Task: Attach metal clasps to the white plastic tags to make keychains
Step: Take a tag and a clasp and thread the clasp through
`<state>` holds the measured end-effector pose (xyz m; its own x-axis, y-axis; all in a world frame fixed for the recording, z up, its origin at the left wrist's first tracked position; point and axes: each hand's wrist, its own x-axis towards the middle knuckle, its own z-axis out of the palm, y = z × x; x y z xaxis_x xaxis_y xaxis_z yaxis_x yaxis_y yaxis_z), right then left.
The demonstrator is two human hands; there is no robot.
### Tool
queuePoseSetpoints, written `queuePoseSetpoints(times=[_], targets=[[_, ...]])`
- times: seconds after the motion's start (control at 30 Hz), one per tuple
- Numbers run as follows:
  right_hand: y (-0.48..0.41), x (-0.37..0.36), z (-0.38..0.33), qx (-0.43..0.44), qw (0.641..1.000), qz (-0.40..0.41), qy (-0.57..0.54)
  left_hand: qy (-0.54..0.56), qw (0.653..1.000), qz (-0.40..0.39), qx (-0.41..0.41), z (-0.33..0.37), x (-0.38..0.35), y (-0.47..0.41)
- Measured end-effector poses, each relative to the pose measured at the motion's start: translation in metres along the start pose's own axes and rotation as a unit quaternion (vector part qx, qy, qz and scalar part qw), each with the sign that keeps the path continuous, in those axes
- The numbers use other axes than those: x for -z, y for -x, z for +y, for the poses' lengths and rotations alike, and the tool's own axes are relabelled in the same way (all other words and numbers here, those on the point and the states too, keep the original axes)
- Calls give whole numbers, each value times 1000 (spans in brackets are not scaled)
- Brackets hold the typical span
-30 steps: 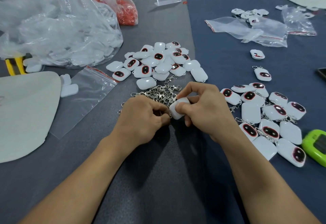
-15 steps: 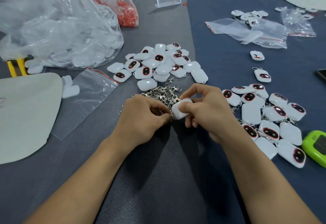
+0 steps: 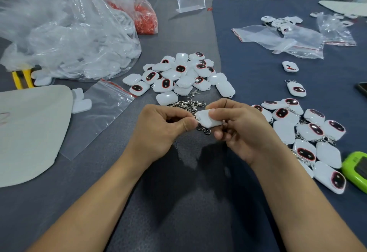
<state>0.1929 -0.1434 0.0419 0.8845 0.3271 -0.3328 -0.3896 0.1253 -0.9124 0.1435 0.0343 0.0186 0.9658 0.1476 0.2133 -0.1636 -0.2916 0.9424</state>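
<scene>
My right hand [image 3: 242, 128] pinches a white plastic tag [image 3: 207, 119] between thumb and fingers, held a little above the grey mat. My left hand [image 3: 158, 130] pinches a metal clasp [image 3: 199, 125] at the tag's left end; most of the clasp is hidden by my fingers. Behind the hands lies a heap of loose metal clasps [image 3: 188, 103]. Beyond it sits a pile of white tags [image 3: 178, 77], some showing dark red-rimmed faces. To the right lies a group of tags with clasps on them [image 3: 309, 132].
A big clear bag of white parts [image 3: 65, 33] and a bag of red rings [image 3: 146, 19] stand at the back left. Empty zip bags [image 3: 103, 108] [image 3: 278, 39] lie left and back right. A green device [image 3: 356, 170] sits at the right edge, a grey sheet [image 3: 29, 128] at left.
Both hands have lifted slightly off the mat with the tag and the clasp. The tag has turned so its long side lies flatter between my right fingers.
</scene>
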Motion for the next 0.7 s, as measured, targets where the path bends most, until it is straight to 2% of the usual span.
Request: queuePoseSetpoints(times=[0.13, 0.2, 0.27, 0.3, 0.33, 0.4, 0.47, 0.53, 0.63, 0.7], targets=[[2, -4, 2, 31, 999, 25, 29, -82, 996, -13, -44, -1, 3, 2], [3, -9, 5, 63, 996, 40, 50, -172, 981, -15, -94, -1, 5, 4], [4, -15, 8, 83, 994, 48, 43, -261, 953, 15, -152, -1, 5, 6], [4, -16, 8, 81, 995, 49, 23, -267, 949, 44, -161, 0, 5, 7], [4, -17, 7, 71, 996, 45, -4, -244, 956, 71, -149, 1, 5, 8], [4, -17, 5, 42, 997, 29, -58, -129, 985, 90, -75, 3, 3, 7], [3, -16, 4, 25, 996, 21, -87, -12, 998, 66, 1, 3, -2, 4], [4, -15, 4, 27, 995, 21, -91, 72, 996, 36, 47, 5, -6, 4], [5, -15, 5, 47, 995, 23, -83, 84, 995, 17, 59, 6, -7, 4], [6, -15, 6, 78, 994, 28, -68, 25, 999, 37, 30, 4, -4, 3]])
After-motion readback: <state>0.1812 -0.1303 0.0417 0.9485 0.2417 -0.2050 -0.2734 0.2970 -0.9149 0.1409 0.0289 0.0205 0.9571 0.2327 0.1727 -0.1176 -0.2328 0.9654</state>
